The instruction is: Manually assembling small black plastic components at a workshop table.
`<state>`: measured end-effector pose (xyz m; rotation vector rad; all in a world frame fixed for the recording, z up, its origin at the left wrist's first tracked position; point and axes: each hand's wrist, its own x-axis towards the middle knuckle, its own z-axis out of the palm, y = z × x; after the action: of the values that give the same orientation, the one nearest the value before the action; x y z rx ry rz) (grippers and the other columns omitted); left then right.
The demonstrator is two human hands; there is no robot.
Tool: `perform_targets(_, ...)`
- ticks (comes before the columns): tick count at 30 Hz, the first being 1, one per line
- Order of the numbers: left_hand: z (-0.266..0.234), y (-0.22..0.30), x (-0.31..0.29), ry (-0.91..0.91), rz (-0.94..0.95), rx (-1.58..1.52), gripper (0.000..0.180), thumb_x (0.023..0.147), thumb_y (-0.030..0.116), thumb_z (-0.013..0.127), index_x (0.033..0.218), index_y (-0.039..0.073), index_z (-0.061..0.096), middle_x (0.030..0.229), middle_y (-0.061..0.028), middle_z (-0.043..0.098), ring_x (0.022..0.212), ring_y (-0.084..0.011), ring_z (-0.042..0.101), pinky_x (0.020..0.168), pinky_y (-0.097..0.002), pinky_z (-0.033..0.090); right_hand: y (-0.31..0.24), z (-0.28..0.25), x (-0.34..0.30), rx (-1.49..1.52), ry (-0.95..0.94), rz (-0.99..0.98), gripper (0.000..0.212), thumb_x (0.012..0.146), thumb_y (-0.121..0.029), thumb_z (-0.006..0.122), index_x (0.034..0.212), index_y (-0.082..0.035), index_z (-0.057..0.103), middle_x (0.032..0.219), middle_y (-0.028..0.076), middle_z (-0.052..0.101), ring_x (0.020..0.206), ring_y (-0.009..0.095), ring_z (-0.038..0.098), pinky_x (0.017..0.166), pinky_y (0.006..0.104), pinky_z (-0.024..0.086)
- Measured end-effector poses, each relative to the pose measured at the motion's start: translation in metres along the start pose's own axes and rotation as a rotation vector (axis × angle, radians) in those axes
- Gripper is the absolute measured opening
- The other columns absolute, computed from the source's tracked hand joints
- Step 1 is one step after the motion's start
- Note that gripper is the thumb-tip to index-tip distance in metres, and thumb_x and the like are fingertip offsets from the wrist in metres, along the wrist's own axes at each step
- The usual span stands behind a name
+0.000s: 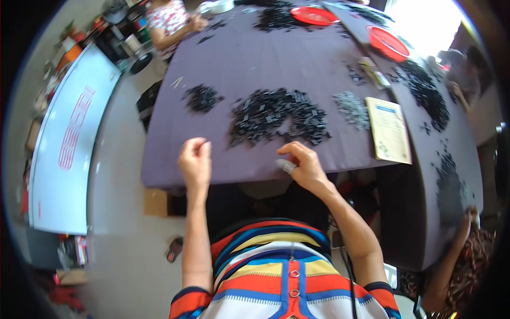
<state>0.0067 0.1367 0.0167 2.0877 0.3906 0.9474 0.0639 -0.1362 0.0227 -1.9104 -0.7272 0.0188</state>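
Note:
My left hand is above the front edge of the table, thumb and fingers pinched together. Whatever is between its fingertips is too small to make out. To the right, my right hand has curled fingers, with a cluster of small grey pieces held against its lower fingers. Just beyond both hands lies a wide pile of small black plastic pieces. A smaller black pile sits to its left, past my left hand. Loose grey pieces are heaped right of the large pile.
A cream printed booklet lies at the table's right edge. Red baskets and more black pieces stand farther back. Co-workers' hands show at the far left and at the right side. A white board stands at left.

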Motion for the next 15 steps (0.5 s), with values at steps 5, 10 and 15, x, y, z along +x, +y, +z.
perform_targets(5, -0.008, -0.020, 0.009, -0.016, 0.069, 0.271, 0.010, 0.078, 0.003, 0.067, 0.084, 0.002, 0.060, 0.077, -0.0087, 0.059, 0.074, -0.0258, 0.055, 0.069, -0.0373, 0.046, 0.001, -0.030, 0.007, -0.040, 0.111, 0.079, 0.014, 0.075, -0.001, 0.066, 0.088, -0.002, 0.065, 0.079, 0.012, 0.060, 0.066, 0.024, 0.059, 0.060, 0.0335, 0.047)
perform_targets(10, 0.001, -0.027, 0.006, -0.077, 0.085, 0.275, 0.010, 0.078, 0.002, 0.066, 0.086, 0.003, 0.060, 0.081, -0.0091, 0.057, 0.079, -0.0264, 0.054, 0.072, -0.0378, 0.045, 0.038, -0.077, 0.012, -0.302, 0.364, 0.101, 0.008, 0.076, -0.008, 0.065, 0.085, -0.005, 0.065, 0.084, 0.013, 0.064, 0.074, 0.030, 0.063, 0.066, 0.0376, 0.050)
perform_targets(15, 0.009, -0.030, 0.003, -0.049, 0.185, 0.360, 0.014, 0.078, 0.001, 0.064, 0.091, 0.003, 0.060, 0.089, -0.0101, 0.056, 0.085, -0.0279, 0.053, 0.076, -0.0378, 0.045, 0.078, -0.130, 0.016, -0.471, 0.496, 0.204, 0.009, 0.076, -0.005, 0.062, 0.085, -0.007, 0.064, 0.084, 0.013, 0.062, 0.079, 0.032, 0.061, 0.069, 0.0396, 0.048)
